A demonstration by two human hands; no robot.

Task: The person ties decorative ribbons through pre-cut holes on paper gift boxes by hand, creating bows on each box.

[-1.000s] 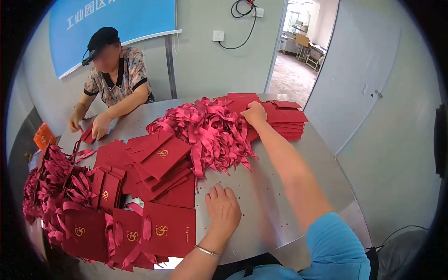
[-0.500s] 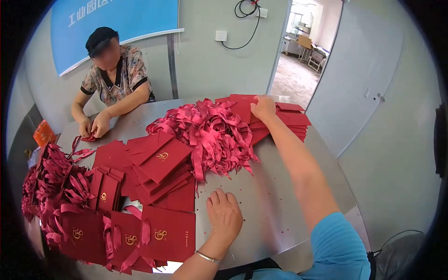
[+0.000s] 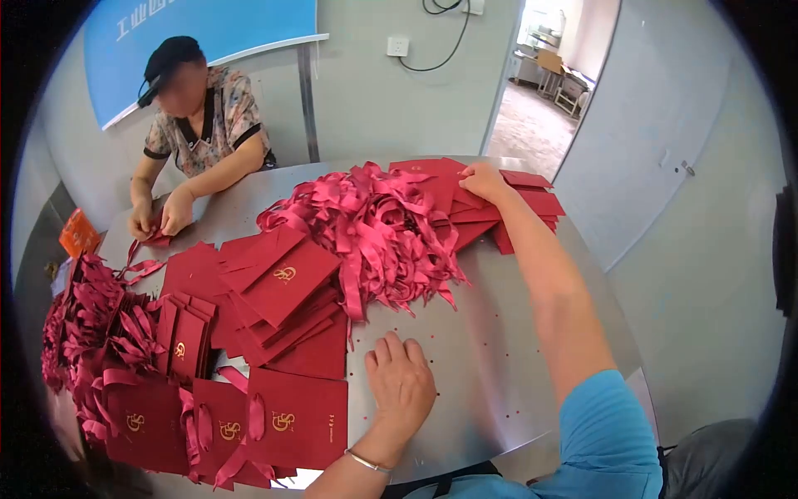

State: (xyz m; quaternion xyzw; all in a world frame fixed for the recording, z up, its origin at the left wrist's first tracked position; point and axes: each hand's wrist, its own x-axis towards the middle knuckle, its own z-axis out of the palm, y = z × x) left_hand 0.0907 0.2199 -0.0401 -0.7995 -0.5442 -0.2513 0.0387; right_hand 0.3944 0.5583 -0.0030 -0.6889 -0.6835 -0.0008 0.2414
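Observation:
My left hand (image 3: pixel 401 378) rests palm down on the metal table (image 3: pixel 474 358), its fingers stretched forward and holding nothing. At the far side of the table my right hand (image 3: pixel 485 181) pinches the edge of a dark red paper bag (image 3: pixel 467 200) in the far pile; its fingertips are partly hidden. More flat red bags (image 3: pixel 539 202) lie right beside that hand. A heap of pink-red ribbons (image 3: pixel 374 233) sits between my two hands, left of the far pile. Nearest my left hand is a red bag with a gold logo and ribbon handle (image 3: pixel 307 416).
A stack of flat red bags (image 3: pixel 291 287) lies left of the ribbons. Finished-looking bags with ribbons (image 3: pixel 141 420) crowd the left edge. Across the table, a co-worker (image 3: pixel 199 125) handles a red piece. Small red dots are scattered over the tabletop. A doorway (image 3: pixel 540 83) opens behind.
My right hand has shifted slightly right at the far pile, and a bag under it now sits tilted away from the others. My left hand stays in place. The view has tilted slightly.

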